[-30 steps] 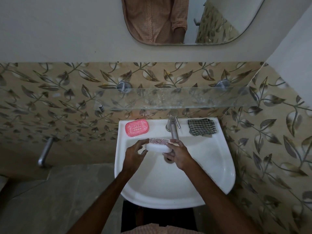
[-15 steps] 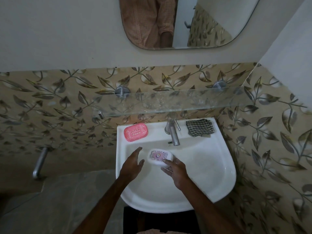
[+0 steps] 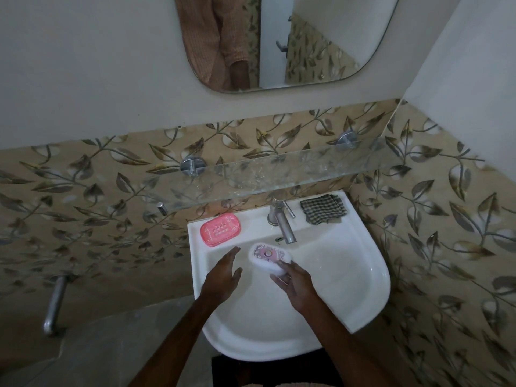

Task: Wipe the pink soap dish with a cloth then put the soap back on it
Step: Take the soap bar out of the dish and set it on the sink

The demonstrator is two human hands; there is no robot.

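Dish (image 3: 220,229), long axis left-right, lies upper left of soap (image 3: 269,256); R hand (image 3: 296,283) pinches soap's near end. L hand (image 3: 223,275), fingers straight, empty, nearer dish. Cloth (image 3: 324,209) upper right.

In front of me a white sink (image 3: 372,265) sits against leaf-patterned tiles (image 3: 83,177), a glass shelf (image 3: 279,174) above its tap (image 3: 282,223), a mirror (image 3: 321,51) on the plain wall (image 3: 83,65), grey floor (image 3: 111,344) down left, dim light
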